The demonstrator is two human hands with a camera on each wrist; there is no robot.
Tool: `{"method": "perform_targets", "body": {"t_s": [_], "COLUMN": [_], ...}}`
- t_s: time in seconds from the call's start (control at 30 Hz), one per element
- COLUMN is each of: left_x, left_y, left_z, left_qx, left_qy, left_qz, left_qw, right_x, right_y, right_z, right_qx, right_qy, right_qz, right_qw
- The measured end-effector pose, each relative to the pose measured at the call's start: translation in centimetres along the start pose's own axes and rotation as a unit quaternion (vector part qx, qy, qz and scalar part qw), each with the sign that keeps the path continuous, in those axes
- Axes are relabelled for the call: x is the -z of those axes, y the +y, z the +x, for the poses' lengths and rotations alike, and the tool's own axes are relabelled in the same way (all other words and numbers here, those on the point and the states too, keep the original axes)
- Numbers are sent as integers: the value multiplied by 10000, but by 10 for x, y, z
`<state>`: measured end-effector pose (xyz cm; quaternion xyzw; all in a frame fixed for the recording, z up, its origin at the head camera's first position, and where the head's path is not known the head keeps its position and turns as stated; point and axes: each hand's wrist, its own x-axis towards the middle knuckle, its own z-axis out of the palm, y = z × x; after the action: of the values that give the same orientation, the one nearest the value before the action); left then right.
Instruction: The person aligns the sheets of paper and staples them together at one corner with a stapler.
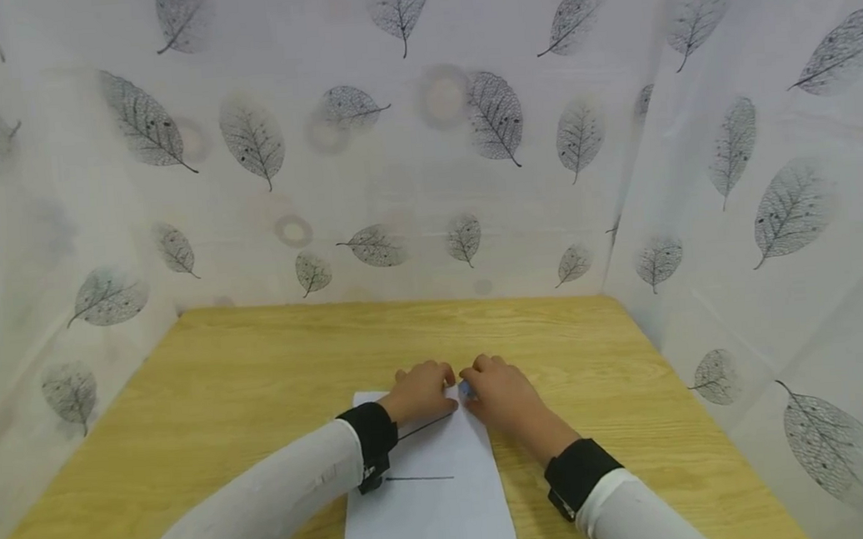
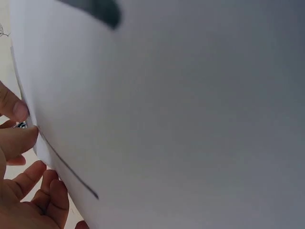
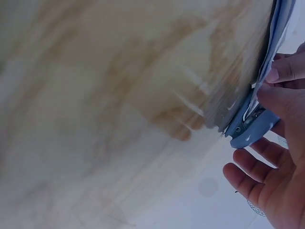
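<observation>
White paper sheets, with dark drawn lines on top, lie lengthwise before me. At their far edge my left hand pinches the paper, thumb above and fingers curled under it in the left wrist view. My right hand grips a small blue stapler at the far right corner. In the right wrist view the paper edge runs into the stapler's mouth, and the fingers curl beneath its body. The two hands are close together, and most of the stapler is hidden in the head view.
The wood-grain table extends on both sides of the paper. A white curtain printed with grey leaves hangs behind the table and along its sides. Black bands circle both wrists.
</observation>
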<state>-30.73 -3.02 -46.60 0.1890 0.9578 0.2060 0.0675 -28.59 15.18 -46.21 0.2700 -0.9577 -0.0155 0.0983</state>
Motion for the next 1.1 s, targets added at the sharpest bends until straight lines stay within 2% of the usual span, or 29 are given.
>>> {"method": "perform_targets", "body": {"t_s": [0.13,0.2,0.3,0.4,0.5,0.63,0.73,0.87,1.1], "left_x": [5,8,17,28,35,37,37,36,40], "left_y": [-2,-5,-9,-17,-30,-47,-55,-57,-57], "left_z": [-6,-11,-29,-58,-91,-131,-151,-162,-165], "left_qx": [-175,-286,-434,-616,-878,-1128,-1183,-1159,-989], "left_qy": [-86,-131,-159,-120,-156,-484,-717,-852,-958], "left_qz": [0,185,652,1077,1274,1322,1248,1062,924], "left_qw": [9998,9993,9968,9922,9878,9836,9825,9839,9862], "right_x": [2,5,8,9,8,3,-2,-4,-1], "right_y": [-3,-5,-7,-8,-8,-6,-4,-3,-7], "right_z": [-1,-1,-1,-1,-1,-1,0,0,2], "right_qx": [11,-11,-51,-74,-73,-65,-119,-213,-192], "right_qy": [-3,-37,-91,-128,-91,-76,-161,-178,-240], "right_qz": [-116,-192,-267,-277,-201,-116,-200,-300,-255], "right_qw": [9999,9998,9996,9995,9997,9999,9996,9992,9992]}}
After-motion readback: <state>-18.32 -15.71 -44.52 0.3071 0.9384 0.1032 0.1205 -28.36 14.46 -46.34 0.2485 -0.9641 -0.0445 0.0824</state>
